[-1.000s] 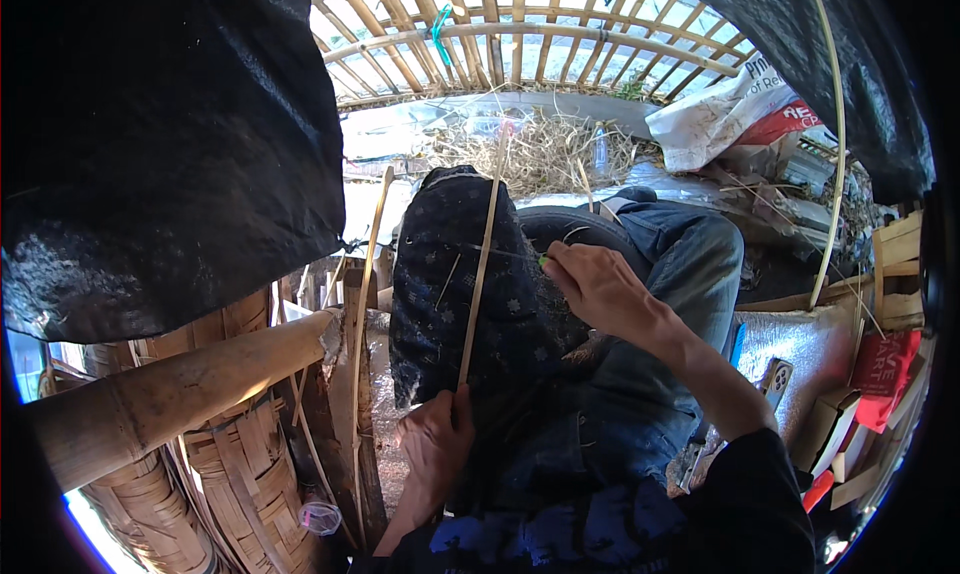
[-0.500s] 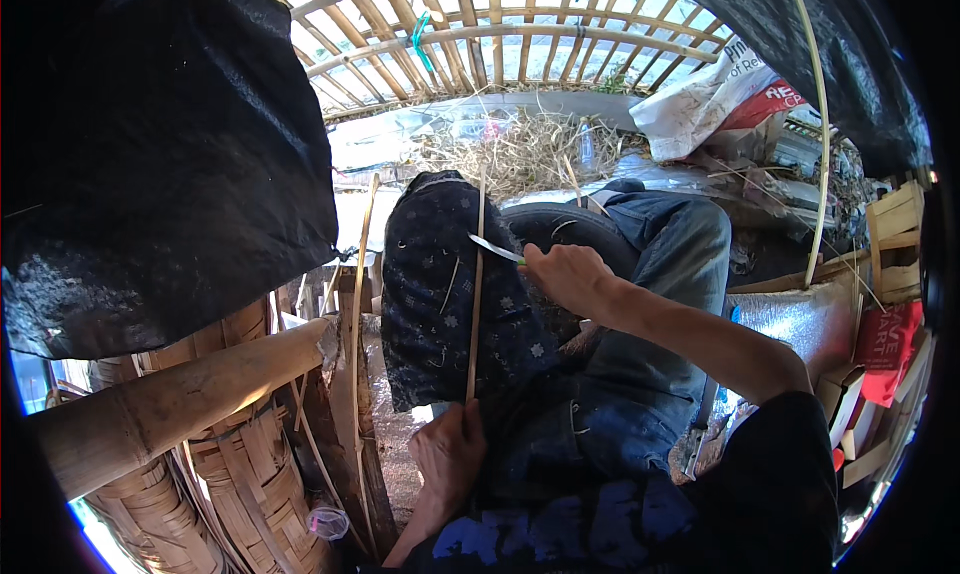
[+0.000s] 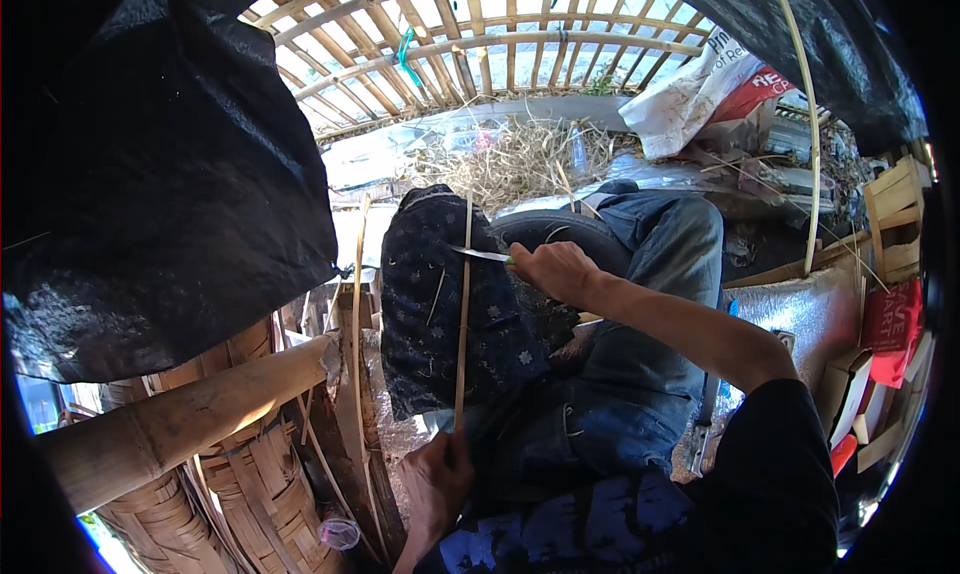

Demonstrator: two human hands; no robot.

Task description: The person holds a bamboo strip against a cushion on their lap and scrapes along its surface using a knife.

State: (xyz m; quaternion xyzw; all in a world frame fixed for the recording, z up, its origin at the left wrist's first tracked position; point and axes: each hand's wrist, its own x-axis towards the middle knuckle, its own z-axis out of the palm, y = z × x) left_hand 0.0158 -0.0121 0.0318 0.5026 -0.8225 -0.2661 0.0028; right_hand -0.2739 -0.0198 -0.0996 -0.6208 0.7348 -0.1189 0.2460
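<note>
A thin bamboo strip (image 3: 462, 344) lies lengthwise over a dark patterned cloth (image 3: 420, 304) spread on my left leg. My left hand (image 3: 437, 482) is closed round the strip's near end, close to my body. My right hand (image 3: 556, 274) grips a small knife (image 3: 484, 255) by its greenish handle, which the fingers mostly hide. The blade points left and crosses the strip toward its far end, apparently touching it. Small shavings cling to the cloth, one of them a longer pale sliver (image 3: 437, 296).
A thick bamboo pole (image 3: 190, 414) juts in from the left above woven bamboo baskets (image 3: 250, 484). Black plastic sheeting (image 3: 170, 204) hangs at upper left. Ahead are a heap of dry shavings (image 3: 520, 154) and a slatted bamboo fence (image 3: 490, 44). Cardboard boxes (image 3: 850, 394) stand at right.
My left hand has drawn the bamboo strip toward me, so its far end sits nearer the blade. The knife stays across the strip. The whole view has shifted slightly.
</note>
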